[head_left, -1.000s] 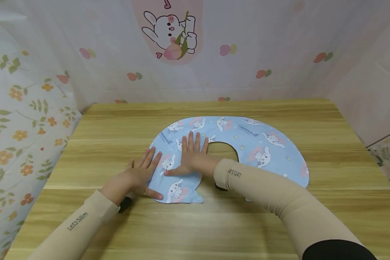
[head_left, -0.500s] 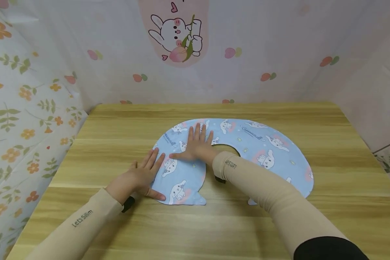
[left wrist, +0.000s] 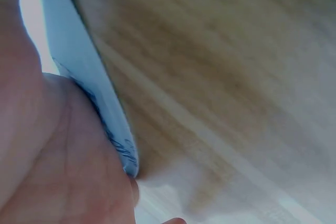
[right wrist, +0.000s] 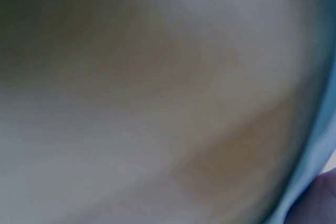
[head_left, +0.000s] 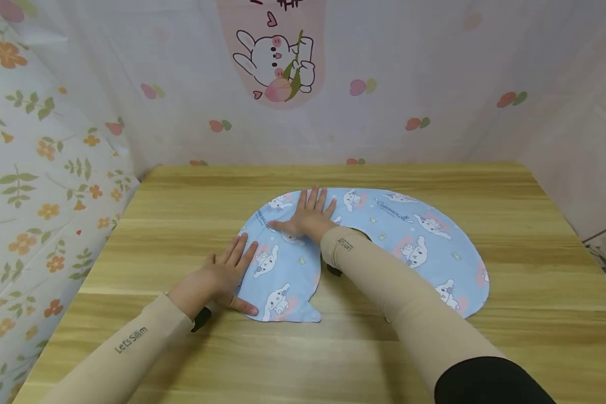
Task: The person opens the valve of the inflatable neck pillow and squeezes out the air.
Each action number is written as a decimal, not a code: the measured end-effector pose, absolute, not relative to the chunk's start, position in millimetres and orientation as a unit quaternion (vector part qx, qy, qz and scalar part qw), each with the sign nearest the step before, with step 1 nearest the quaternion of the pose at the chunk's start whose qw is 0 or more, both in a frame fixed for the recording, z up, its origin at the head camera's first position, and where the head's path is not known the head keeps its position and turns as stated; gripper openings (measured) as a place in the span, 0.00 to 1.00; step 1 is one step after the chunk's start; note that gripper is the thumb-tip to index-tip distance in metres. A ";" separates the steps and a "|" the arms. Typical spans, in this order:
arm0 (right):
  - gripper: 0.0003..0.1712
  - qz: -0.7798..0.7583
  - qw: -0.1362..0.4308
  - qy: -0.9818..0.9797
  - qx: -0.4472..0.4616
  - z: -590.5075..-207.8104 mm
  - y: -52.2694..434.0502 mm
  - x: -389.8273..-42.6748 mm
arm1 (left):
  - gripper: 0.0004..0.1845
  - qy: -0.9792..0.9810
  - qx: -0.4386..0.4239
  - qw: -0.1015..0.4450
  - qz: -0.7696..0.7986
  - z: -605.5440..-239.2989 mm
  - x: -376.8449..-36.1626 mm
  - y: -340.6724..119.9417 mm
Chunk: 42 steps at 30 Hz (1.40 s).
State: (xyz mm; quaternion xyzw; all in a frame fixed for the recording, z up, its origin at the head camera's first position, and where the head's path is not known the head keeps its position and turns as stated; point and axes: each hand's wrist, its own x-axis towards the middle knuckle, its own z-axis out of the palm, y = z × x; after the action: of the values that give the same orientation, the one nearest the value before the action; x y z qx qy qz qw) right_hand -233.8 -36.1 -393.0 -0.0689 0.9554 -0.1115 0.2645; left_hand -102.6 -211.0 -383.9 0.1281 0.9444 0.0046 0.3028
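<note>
A light blue cloth piece (head_left: 303, 280), curved like an arch or bib and printed with white long-eared characters, lies flat on the wooden table. My left hand (head_left: 219, 280) rests on its left edge with fingers straight and thumb spread. Higher up, on the upper left of the curve, my right hand (head_left: 305, 219) presses flat with fingers spread. In the left wrist view the blue cloth edge (left wrist: 105, 87) runs alongside the palm. The right wrist view is blurred; a strip of the cloth (right wrist: 310, 156) shows at its right side. My right sleeve hides part of the cloth's inner opening.
The wooden table (head_left: 182, 224) reaches back to a white printed curtain (head_left: 409, 67) with a rabbit picture. Another curtain with orange flowers (head_left: 45, 213) hangs along the left side.
My right hand has slid up and away along the cloth toward its far edge. My left hand stays in place on the cloth's left edge. The head view has shifted slightly.
</note>
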 end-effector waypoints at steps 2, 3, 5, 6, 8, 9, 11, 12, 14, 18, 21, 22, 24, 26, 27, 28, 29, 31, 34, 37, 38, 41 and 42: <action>0.69 -0.117 0.263 0.955 -0.065 -391.6 -35.5 -235.1 | 0.76 0.946 0.131 0.296 0.001 -383.3 -102.1 -209.9; 0.68 -0.119 0.262 0.956 -0.062 -391.0 -35.3 -235.9 | 0.75 0.947 0.133 0.293 -0.002 -382.8 -102.0 -209.2; 0.65 -0.121 0.260 0.956 -0.057 -390.1 -34.8 -237.6 | 0.75 0.947 0.135 0.290 -0.008 -382.3 -102.5 -208.5; 0.63 -0.121 0.261 0.956 -0.054 -389.9 -34.4 -238.5 | 0.75 0.947 0.136 0.289 -0.012 -382.1 -102.7 -208.6; 0.62 -0.120 0.264 0.956 -0.051 -390.2 -33.1 -240.3 | 0.76 0.947 0.137 0.291 -0.013 -383.0 -103.4 -209.7; 0.61 -0.120 0.266 0.955 -0.052 -390.3 -32.1 -241.1 | 0.76 0.946 0.139 0.292 -0.014 -383.4 -103.5 -210.4; 0.59 -0.119 0.271 0.954 -0.056 -390.2 -28.9 -242.9 | 0.76 0.945 0.140 0.296 -0.017 -384.9 -104.0 -212.1; 0.59 -0.118 0.273 0.953 -0.060 -389.4 -26.6 -243.8 | 0.76 0.944 0.140 0.297 -0.016 -385.7 -104.4 -212.8; 0.58 -0.112 0.273 0.953 -0.071 -388.1 -18.5 -244.8 | 0.76 0.944 0.143 0.298 -0.014 -387.2 -105.2 -213.6; 0.59 -0.094 0.268 0.954 -0.099 -383.2 10.2 -245.3 | 0.76 0.944 0.148 0.296 0.012 -385.3 -107.0 -215.4; 0.60 -0.095 0.265 0.952 -0.118 -374.9 44.7 -242.3 | 0.75 0.945 0.149 0.291 0.030 -383.8 -110.3 -218.6; 0.60 -0.098 0.262 0.952 -0.120 -370.7 57.9 -240.2 | 0.75 0.945 0.148 0.289 0.035 -383.8 -112.0 -220.0; 0.61 -0.104 0.257 0.953 -0.124 -363.1 86.0 -234.2 | 0.75 0.946 0.146 0.286 0.049 -383.7 -115.4 -222.7; 0.61 -0.107 0.249 0.955 -0.123 -358.1 113.8 -226.6 | 0.74 0.945 0.144 0.288 0.063 -383.4 -118.5 -224.8; 0.62 -0.110 0.243 0.956 -0.120 -357.0 127.2 -222.3 | 0.74 0.944 0.143 0.289 0.068 -383.8 -119.9 -225.9; 0.62 -0.114 0.237 0.958 -0.116 -356.9 140.3 -218.2 | 0.74 0.944 0.141 0.291 0.071 -383.0 -121.0 -226.2; 0.63 -0.120 0.231 0.959 -0.113 -356.9 152.8 -213.5 | 0.74 0.943 0.138 0.293 0.073 -382.3 -121.9 -226.3; 0.64 -0.135 0.223 0.960 -0.106 -358.1 175.5 -203.7 | 0.75 0.943 0.134 0.295 0.080 -381.1 -122.9 -225.8; 0.66 -0.155 0.212 0.960 -0.099 -358.8 203.2 -187.7 | 0.76 0.943 0.131 0.294 0.089 -380.7 -124.4 -224.3; 0.67 -0.159 0.200 0.961 -0.104 -359.2 222.9 -172.8 | 0.73 0.946 0.139 0.277 0.100 -381.2 -127.5 -221.4; 0.68 -0.158 0.193 0.962 -0.108 -359.9 227.6 -168.5 | 0.71 0.947 0.144 0.268 0.104 -380.9 -129.1 -219.4; 0.69 -0.167 0.179 0.962 -0.118 -364.4 237.2 -159.2 | 0.66 0.950 0.167 0.237 0.116 -379.1 -136.3 -208.6; 0.69 -0.174 0.178 0.961 -0.120 -366.3 239.2 -156.9 | 0.64 0.950 0.174 0.230 0.120 -378.1 -139.4 -203.6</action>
State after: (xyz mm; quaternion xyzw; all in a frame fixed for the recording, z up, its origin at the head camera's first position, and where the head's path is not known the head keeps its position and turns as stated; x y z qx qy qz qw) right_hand -156.9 239.2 -366.3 -0.1204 0.9610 -0.1742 0.1781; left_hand -139.4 -203.6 -378.1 0.1742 0.9498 0.1203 0.2303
